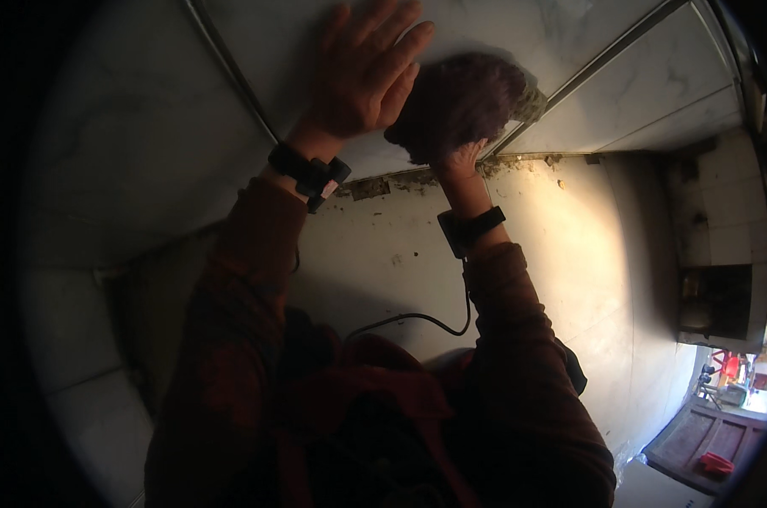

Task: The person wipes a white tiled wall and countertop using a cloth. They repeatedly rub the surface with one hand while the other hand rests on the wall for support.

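Observation:
My left hand (368,80) is raised with its fingers spread, over a pale marbled panel (138,102). I cannot tell if its palm touches the surface. Nothing is held in it. To its right, my right hand (461,157) has a bunched dark purple cloth (461,103) against the panels; most of its fingers are hidden by the fabric. A grey-green fuzzy patch (530,102) shows at the cloth's right edge, close to a metal strip (603,59) between panels. Dark bands with small boxes circle both wrists.
A dirty, crumbling edge (371,188) runs under the panels. Below it lies a pale floor (561,279) with specks. A black cable (409,317) hangs from the right wrist. At right are a dark recess (715,300), a brown panelled door (705,440) and a red item (716,463).

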The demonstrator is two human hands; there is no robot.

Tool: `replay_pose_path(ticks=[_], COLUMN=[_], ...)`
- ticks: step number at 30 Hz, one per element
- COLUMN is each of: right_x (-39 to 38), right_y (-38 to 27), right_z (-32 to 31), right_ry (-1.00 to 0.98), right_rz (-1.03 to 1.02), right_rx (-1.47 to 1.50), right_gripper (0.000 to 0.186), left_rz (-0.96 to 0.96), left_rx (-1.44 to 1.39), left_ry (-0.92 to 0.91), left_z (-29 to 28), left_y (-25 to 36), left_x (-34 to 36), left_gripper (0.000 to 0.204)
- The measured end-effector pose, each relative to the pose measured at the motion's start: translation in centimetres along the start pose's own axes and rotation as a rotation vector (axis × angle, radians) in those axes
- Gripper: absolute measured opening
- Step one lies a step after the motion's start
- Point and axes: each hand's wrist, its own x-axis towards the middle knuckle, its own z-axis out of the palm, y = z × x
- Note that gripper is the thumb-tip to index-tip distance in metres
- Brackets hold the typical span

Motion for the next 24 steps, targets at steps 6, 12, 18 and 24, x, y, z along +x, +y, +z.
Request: replay_pose_path(ticks=[6,12,18,24], right_x=[-0.7,0.0,-2.9,0.6], right_y=[-0.4,0.3,2.0,8.3], right_z=[0.2,0.0,2.3,2.5], right_ry=[0.009,0.012,-0.111,0.159], right_rz=[-0.079,-0.072,-0.067,-0.080], right_rx=[-0.256,-0.208,-0.142,-0.195], right_gripper=[0.075,0.076,0.071,0.080], left_rz=[0.015,0.077,0.011,0.046], left_rx=[0.026,0.057,0.013,-0.084], left_ry=[-0.014,-0.064,-0.031,0.009], left_z=[-0.9,-1.6,-0.8,-0.6], left_y=[0.8,1.0,0.6,0.2], left_x=[0.7,1.0,0.9,0.8], left_gripper=[0.037,0.035,0.035,0.036])
